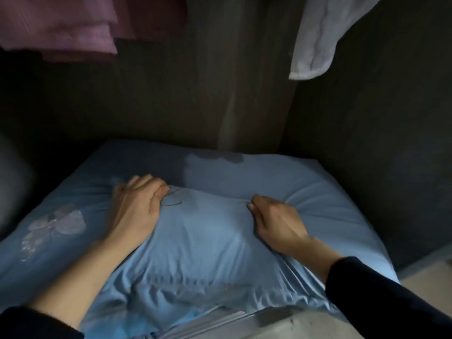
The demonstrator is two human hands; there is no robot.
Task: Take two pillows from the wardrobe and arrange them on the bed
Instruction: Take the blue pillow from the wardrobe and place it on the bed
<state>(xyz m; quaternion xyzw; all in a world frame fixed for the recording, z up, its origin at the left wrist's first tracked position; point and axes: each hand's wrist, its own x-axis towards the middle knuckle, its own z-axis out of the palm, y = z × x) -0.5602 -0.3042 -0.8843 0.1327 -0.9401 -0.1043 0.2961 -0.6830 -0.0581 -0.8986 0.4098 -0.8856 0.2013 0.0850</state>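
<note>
Blue pillows lie stacked on the floor of a dark wardrobe. The top pillow (203, 243) bulges in the middle of the view. My left hand (137, 206) grips its fabric on the left, fingers curled into the cloth. My right hand (276, 221) pinches the fabric on the right. A second blue pillow (269, 174) lies beneath and behind it, reaching the wardrobe's back wall. A pale flower print (56, 223) marks the blue fabric at the left. Both sleeves are dark.
Pink garments (61, 25) hang at the upper left and a white garment (318, 37) at the upper right. A dark vertical panel (244, 81) splits the wardrobe's back. The wardrobe's pale front edge (281, 321) runs along the bottom right.
</note>
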